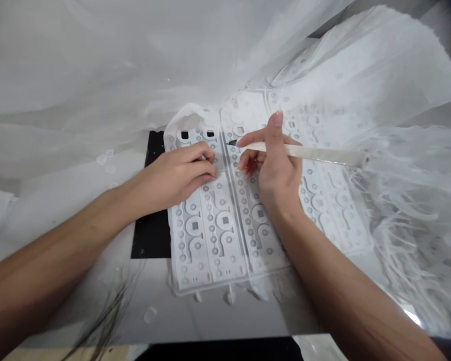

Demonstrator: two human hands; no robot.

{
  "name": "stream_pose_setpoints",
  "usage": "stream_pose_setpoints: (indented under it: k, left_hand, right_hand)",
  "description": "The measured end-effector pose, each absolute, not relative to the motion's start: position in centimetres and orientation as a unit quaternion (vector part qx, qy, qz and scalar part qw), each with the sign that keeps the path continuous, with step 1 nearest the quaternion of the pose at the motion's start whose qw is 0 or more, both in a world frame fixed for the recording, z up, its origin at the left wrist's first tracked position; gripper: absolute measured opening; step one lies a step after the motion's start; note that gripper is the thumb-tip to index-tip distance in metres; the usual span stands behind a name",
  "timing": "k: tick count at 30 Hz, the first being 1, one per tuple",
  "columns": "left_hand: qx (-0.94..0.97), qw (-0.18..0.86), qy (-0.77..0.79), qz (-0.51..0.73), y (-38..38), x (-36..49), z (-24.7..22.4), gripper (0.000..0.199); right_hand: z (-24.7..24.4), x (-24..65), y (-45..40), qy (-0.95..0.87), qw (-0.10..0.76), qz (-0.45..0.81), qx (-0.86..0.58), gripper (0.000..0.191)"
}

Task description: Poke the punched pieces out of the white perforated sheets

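Note:
A white moulded sheet (229, 271) with repeated curved shapes, round dots and small square windows lies in front of me. My left hand (190, 168) rests on its left part, fingers curled down and pressed together; whatever they pinch is hidden. Over the middle of the sheet, my right hand (276, 165) grips a slim tool with a long whitish handle (323, 154) and a dark pointed tip. That tip points left, close to the groove between two columns of shapes. The tool's exact kind is unclear.
A black mat (150, 235) shows under the sheet's left edge. White translucent film (97, 60) drapes across the back. Thin white strips (406, 235) are heaped at the right. Small clear pieces (149, 315) lie on the grey table (218, 321).

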State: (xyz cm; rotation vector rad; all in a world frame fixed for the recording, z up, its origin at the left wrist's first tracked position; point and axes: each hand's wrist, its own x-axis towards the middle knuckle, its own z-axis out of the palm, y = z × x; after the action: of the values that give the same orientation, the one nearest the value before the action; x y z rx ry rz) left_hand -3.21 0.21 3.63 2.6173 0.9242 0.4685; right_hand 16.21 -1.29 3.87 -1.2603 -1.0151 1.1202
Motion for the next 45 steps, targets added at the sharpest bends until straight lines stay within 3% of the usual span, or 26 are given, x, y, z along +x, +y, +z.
stream_pose_setpoints:
  k: [8, 12, 18, 37, 40, 45]
  left_hand:
    - [0.939, 0.055, 0.331, 0.079, -0.1, -2.2, 3.2, 0.025]
    - [0.935, 0.097, 0.324, 0.104, 0.1, -2.7, 2.7, 0.022]
    - [0.87, 0.264, 0.386, 0.16, 0.4, -3.5, 4.2, 0.023]
    - [0.852, 0.205, 0.481, -0.032, 1.2, -0.5, 8.1, 0.017]
    - [0.847, 0.218, 0.485, 0.009, 1.1, -1.5, 7.7, 0.02]
    - [0.781, 0.319, 0.504, 0.182, -0.5, -5.5, 6.4, 0.029]
  right_hand:
    - [3.7, 15.9, -1.3, -0.433, 0.557, 0.468, -0.532, 0.067]
    - [3.7, 16.2, -1.4, -0.44, 0.551, 0.47, -0.531, 0.069]
    - [3.8, 16.3, -1.4, -0.433, 0.547, 0.472, -0.539, 0.07]
    - [4.0, 16.1, -1.3, -0.424, 0.551, 0.487, -0.529, 0.07]
    - [3.9, 16.3, -1.6, -0.429, 0.551, 0.492, -0.52, 0.07]
    - [4.0, 16.1, -2.1, -0.445, 0.561, 0.49, -0.497, 0.072]
